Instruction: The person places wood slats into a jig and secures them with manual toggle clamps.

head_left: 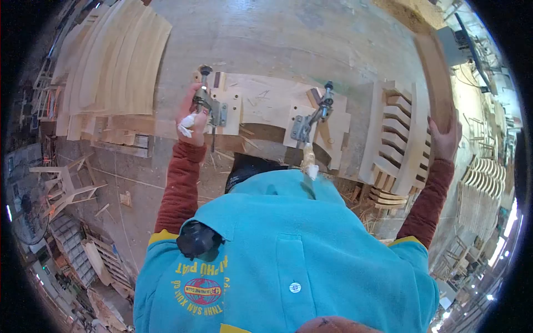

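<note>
My left hand point(191, 117), with white tape on a finger, grips the handle of a metal toggle clamp point(210, 105) on the left end of a wooden jig point(266, 105). A second toggle clamp point(311, 119) stands on the jig's right side, untouched. My right hand point(444, 139) holds the lower end of a long curved wooden piece point(436, 72) that reaches up and away on the right. Between the hands sits a stack of notched wooden parts point(397, 133).
A fanned pile of curved wooden slats point(119, 61) lies at the upper left of the workbench point(288, 39). Wooden chair frames point(64, 186) and scraps stand on the floor at the left. More stacked curved parts point(483, 188) are at the right.
</note>
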Tool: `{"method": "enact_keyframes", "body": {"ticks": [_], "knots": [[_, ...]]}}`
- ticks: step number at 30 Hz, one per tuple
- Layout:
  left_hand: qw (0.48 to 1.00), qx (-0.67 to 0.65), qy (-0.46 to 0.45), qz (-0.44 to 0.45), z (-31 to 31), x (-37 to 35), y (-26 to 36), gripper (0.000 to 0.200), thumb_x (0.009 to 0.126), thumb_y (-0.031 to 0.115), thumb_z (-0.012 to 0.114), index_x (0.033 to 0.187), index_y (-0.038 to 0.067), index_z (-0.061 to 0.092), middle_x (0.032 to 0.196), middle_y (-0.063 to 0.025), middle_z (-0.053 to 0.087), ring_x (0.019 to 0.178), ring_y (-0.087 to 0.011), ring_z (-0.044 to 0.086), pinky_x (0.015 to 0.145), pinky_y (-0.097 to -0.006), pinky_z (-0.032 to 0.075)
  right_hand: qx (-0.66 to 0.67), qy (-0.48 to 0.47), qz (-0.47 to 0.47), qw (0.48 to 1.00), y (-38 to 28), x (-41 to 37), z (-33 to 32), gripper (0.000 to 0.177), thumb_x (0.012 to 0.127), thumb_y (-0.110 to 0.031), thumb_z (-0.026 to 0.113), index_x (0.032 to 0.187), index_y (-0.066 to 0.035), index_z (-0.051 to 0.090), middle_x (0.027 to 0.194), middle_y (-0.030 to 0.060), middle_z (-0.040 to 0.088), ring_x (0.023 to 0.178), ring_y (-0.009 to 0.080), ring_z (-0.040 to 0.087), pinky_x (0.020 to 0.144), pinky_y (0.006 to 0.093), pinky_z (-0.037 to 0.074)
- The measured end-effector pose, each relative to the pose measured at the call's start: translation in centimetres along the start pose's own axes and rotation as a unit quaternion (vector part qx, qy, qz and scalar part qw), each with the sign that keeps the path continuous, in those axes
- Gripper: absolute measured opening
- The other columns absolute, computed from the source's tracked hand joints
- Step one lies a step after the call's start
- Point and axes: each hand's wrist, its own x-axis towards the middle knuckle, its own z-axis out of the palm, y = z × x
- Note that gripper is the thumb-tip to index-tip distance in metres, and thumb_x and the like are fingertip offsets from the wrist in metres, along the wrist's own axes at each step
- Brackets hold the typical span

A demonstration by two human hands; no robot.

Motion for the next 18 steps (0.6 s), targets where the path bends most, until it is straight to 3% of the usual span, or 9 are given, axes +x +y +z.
{"method": "enact_keyframes", "body": {"ticks": [1,3,5,7,10,14,18], "knots": [[1.0,-0.002,0.006,0.003,0.0,0.0,-0.4,0.057,0.071,-0.005,0.043,0.128,0.002,0.045,0.114,-0.0081,0.053,0.097,-0.0139,0.052,0.086,-0.0271,0.042,0.098,0.007,-0.062,0.993,-3.6,0.8,1.2,0.081,0.063,-0.018,0.074,0.136,-0.012,0.04,0.114,0.0139,0.055,0.104,0.0291,0.052,0.094,0.0398,0.04],[1.0,-0.005,0.02,0.01,-0.2,-0.2,-1.8,0.057,0.071,-0.003,0.044,0.127,0.002,0.045,0.114,-0.0088,0.054,0.097,-0.0145,0.053,0.086,-0.028,0.043,0.003,-0.034,-0.186,0.982,-10.8,2.6,4.4,0.084,0.058,-0.018,0.072,0.135,-0.01,0.041,0.105,0.0148,0.056,0.099,0.0307,0.052,0.091,0.0396,0.041],[0.999,0.003,0.012,-0.032,0.1,-0.2,1.2,0.056,0.071,0.001,0.046,0.127,0.002,0.045,0.114,-0.0097,0.054,0.098,-0.0165,0.053,0.087,-0.0295,0.044,0.027,-0.069,-0.301,0.951,-15.0,3.8,11.1,0.086,0.054,-0.021,0.072,0.134,-0.009,0.042,0.102,0.016,0.055,0.096,0.0318,0.052,0.087,0.039,0.042],[0.999,-0.009,0.003,-0.049,0.2,-0.5,1.9,0.057,0.07,0.003,0.047,0.127,0.002,0.046,0.115,-0.01,0.054,0.099,-0.0181,0.053,0.087,-0.0309,0.044,0.008,-0.131,-0.279,0.951,-21.3,4.0,16.2,0.077,0.054,-0.023,0.07,0.127,-0.011,0.048,0.096,0.0163,0.054,0.095,0.033,0.052,0.086,0.0388,0.043],[0.999,-0.009,-0.001,-0.033,-0.3,-0.6,0.2,0.057,0.067,0.003,0.049,0.124,0.001,0.047,0.114,-0.0117,0.055,0.103,-0.0228,0.054,0.089,-0.0329,0.043,-0.083,-0.228,-0.254,0.936,-27.1,4.4,21.6,0.077,0.055,-0.024,0.074,0.126,-0.017,0.045,0.105,0.0112,0.051,0.107,0.0301,0.047,0.088,0.0447,0.04],[0.993,0.084,0.009,0.079,-0.7,0.3,2.0,0.053,0.063,0.002,0.052,0.116,0.002,0.05,0.112,-0.0187,0.054,0.105,-0.0329,0.055,0.091,-0.035,0.043,-0.118,-0.298,-0.302,0.898,-29.0,5.1,25.4,0.081,0.053,-0.021,0.074,0.127,-0.016,0.042,0.111,0.0115,0.049,0.107,0.0311,0.047,0.089,0.0461,0.038],[0.991,0.107,0.014,0.085,-1.0,0.9,1.6,0.056,0.059,0.002,0.057,0.115,0.005,0.051,0.113,-0.0193,0.053,0.102,-0.036,0.054,0.088,-0.0385,0.044,-0.112,-0.342,-0.329,0.873,-28.0,4.3,28.6,0.079,0.053,-0.022,0.076,0.125,-0.016,0.042,0.109,0.0097,0.049,0.11,0.0305,0.046,0.089,0.046,0.039]]}}
